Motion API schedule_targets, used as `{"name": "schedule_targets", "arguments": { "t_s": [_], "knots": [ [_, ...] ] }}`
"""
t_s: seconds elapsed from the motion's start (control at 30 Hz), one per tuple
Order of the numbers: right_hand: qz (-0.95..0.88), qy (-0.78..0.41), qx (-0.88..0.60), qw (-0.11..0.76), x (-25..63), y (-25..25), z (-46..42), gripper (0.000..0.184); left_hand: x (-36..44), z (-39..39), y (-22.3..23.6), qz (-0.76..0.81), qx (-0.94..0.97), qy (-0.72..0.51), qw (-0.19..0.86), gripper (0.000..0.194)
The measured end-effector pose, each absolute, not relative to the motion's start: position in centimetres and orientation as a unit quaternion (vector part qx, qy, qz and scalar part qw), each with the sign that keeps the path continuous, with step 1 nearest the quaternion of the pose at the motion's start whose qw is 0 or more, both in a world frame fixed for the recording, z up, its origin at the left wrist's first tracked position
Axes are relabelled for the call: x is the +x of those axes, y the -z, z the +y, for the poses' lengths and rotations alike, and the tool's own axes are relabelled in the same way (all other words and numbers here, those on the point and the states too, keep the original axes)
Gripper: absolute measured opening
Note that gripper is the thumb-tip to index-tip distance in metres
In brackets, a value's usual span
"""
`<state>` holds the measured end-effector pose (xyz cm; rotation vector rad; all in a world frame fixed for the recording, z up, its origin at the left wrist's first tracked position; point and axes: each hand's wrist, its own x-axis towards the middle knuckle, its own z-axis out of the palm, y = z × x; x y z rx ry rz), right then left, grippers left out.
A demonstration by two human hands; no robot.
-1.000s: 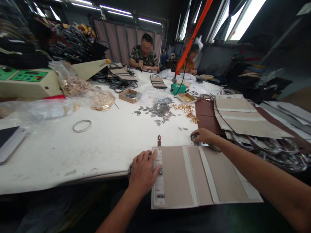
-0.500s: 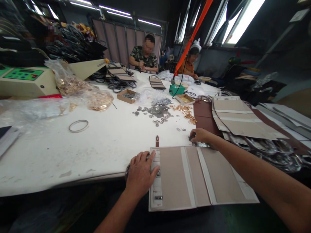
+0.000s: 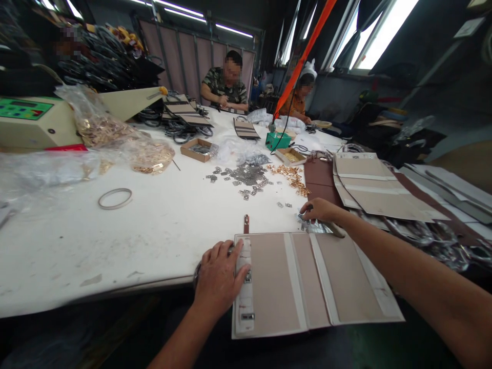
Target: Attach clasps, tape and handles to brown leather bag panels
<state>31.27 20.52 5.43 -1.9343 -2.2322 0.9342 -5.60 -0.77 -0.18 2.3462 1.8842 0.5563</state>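
My left hand (image 3: 220, 279) lies with fingers spread over the left edge of an opened beige-backed bag panel (image 3: 271, 282). Small metal fittings (image 3: 248, 316) sit in the white strip along that edge. Just past the panel's far edge, the fingers of my right hand (image 3: 322, 209) are drawn together over small grey pieces; what they pinch is too small to make out. A shiny silvery item (image 3: 317, 227) lies under that wrist, partly hidden. A brown strap tab (image 3: 246, 223) with metal on it sticks out beyond the panel's far left corner.
Grey metal plates (image 3: 249, 175) and gold-coloured fittings (image 3: 294, 179) are heaped mid-table. Stacked panels (image 3: 369, 179) stand at the right, a pale ring (image 3: 115, 199) at the left. Behind are a green box (image 3: 278, 140), a machine (image 3: 34, 120) and two people across the table.
My right hand has shifted slightly and its fingers have moved among the small grey pieces. The left hand stays on the panel. The whole view has swung slightly.
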Motion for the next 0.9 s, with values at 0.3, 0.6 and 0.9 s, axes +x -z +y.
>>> {"name": "schedule_targets", "arguments": {
  "t_s": [0.3, 0.6, 0.9],
  "knots": [
    [-0.709, -0.233, -0.665, 0.032, 30.9, -5.7, 20.6, 0.013, -5.8, -1.0, 0.1, 0.616, 0.764, -0.187, 0.041, 0.055],
    [-0.729, -0.100, -0.676, 0.029, 31.8, -3.2, 20.5, 0.036, -5.8, -1.1, 0.3, 0.615, 0.763, -0.193, 0.047, 0.055],
    [-0.729, -0.069, -0.681, 0.021, 32.7, -1.5, 21.5, 0.029, -5.9, -0.9, 0.3, 0.619, 0.762, -0.183, 0.050, 0.055]
  ]
}}
